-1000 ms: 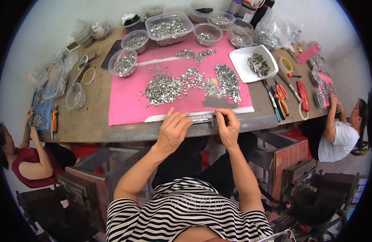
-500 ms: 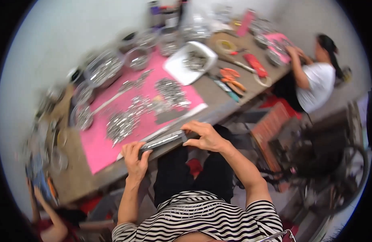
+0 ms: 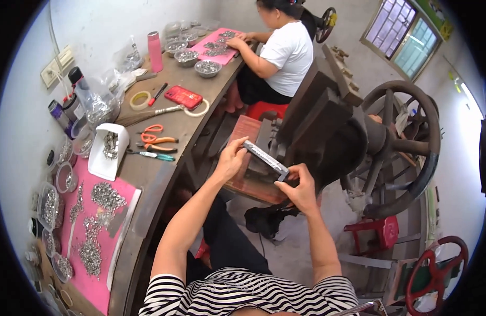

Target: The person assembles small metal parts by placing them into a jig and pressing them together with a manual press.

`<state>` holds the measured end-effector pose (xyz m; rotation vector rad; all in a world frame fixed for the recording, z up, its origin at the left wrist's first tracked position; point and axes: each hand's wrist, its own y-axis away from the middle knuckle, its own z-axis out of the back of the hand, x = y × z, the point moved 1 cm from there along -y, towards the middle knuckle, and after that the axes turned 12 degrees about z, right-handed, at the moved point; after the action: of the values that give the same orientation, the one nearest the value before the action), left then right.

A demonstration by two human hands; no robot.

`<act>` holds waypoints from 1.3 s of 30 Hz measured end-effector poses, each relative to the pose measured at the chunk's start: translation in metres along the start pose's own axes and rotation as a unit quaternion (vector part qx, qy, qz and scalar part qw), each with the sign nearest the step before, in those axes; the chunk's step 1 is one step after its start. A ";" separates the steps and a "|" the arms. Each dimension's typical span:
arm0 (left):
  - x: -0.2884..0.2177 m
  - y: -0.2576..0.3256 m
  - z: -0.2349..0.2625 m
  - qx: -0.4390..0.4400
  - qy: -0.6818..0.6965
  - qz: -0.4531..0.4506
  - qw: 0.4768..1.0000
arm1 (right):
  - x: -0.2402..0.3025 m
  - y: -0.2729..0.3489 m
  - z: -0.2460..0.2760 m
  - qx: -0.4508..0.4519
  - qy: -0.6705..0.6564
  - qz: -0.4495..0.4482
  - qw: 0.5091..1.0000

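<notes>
A narrow dark grey metal bar (image 3: pixel 277 168) with a row of small shiny metal pieces along its top is held level in the air between my hands. My left hand (image 3: pixel 231 160) pinches its far left end, fingers closed. At the near right end, my right hand (image 3: pixel 299 187) grips it between thumb and fingers. Beneath and behind the bar lies a reddish wooden board (image 3: pixel 245 127) at the foot of a heavy dark press (image 3: pixel 332 124). The press carries a large spoked handwheel (image 3: pixel 435 150) on its right side.
On the workbench at left are a pink mat (image 3: pixel 108 292) with piles of small metal parts, a white scoop (image 3: pixel 99 166), several plastic tubs, pliers (image 3: pixel 156 148) and a red phone (image 3: pixel 183 97). A seated co-worker (image 3: pixel 290 58) works beyond. A red stool (image 3: pixel 388 232) stands at right.
My view and body have turned right, from the workbench toward the press. Both hands have carried the metal bar along, over the area in front of the press.
</notes>
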<state>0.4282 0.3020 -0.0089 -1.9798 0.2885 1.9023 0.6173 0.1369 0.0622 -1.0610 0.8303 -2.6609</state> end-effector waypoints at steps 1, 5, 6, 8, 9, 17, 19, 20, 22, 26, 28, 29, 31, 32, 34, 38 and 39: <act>0.002 -0.010 -0.012 0.011 0.004 0.048 0.999 | -0.001 0.001 -0.004 -0.013 0.013 -0.016 1.000; 0.007 -0.044 -0.049 0.058 0.008 0.055 0.997 | -0.006 0.007 -0.035 -0.015 0.055 0.000 0.998; 0.011 -0.051 -0.057 0.050 -0.038 0.046 0.997 | -0.010 0.005 -0.042 -0.016 0.057 0.035 0.998; 0.014 -0.055 -0.064 0.052 -0.086 0.034 0.994 | -0.010 0.002 -0.051 -0.024 0.054 0.070 0.996; 0.007 -0.054 -0.068 0.056 -0.134 0.020 0.989 | -0.009 0.003 -0.049 -0.024 0.063 0.079 0.995; -0.012 0.011 -0.029 0.185 -0.082 0.024 0.979 | 0.044 0.090 0.164 -0.458 0.397 0.195 0.772; -0.019 0.026 -0.028 0.205 -0.111 0.012 0.972 | 0.010 0.107 0.173 -0.556 0.234 0.101 0.791; -0.019 0.030 -0.033 0.196 -0.167 -0.023 0.966 | -0.017 0.114 0.165 -0.534 0.164 0.028 0.829; -0.015 0.035 -0.037 0.166 -0.241 -0.066 0.954 | -0.018 0.094 0.154 -0.523 0.072 -0.081 0.845; -0.009 0.035 -0.034 0.156 -0.253 -0.069 0.952 | 0.004 0.084 0.195 -0.426 0.117 -0.103 0.891; -0.013 0.033 -0.032 0.151 -0.267 -0.078 0.949 | 0.031 0.060 0.223 -0.380 0.149 -0.104 0.907; -0.015 0.031 -0.030 0.150 -0.269 -0.075 0.948 | 0.041 0.045 0.238 -0.363 0.137 -0.107 0.915; -0.021 0.020 -0.043 0.165 -0.282 -0.085 0.941 | 0.068 0.012 0.277 -0.302 0.152 -0.116 0.934; -0.022 0.015 -0.046 0.169 -0.293 -0.085 0.937 | 0.075 -0.007 0.292 -0.262 0.120 -0.125 0.949; -0.021 0.007 -0.052 0.171 -0.304 -0.088 0.933 | 0.076 -0.045 0.313 -0.222 0.080 -0.120 0.964; -0.012 -0.002 -0.058 0.165 -0.317 -0.090 0.930 | 0.066 -0.085 0.348 -0.140 0.058 -0.147 0.977; -0.013 -0.004 -0.058 0.163 -0.317 -0.089 0.930 | 0.073 -0.089 0.336 -0.171 0.039 -0.139 0.975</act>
<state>0.4818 0.2809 0.0056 -1.0670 0.2111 2.0877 0.7956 0.0390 0.3537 -1.2342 1.2798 -2.8728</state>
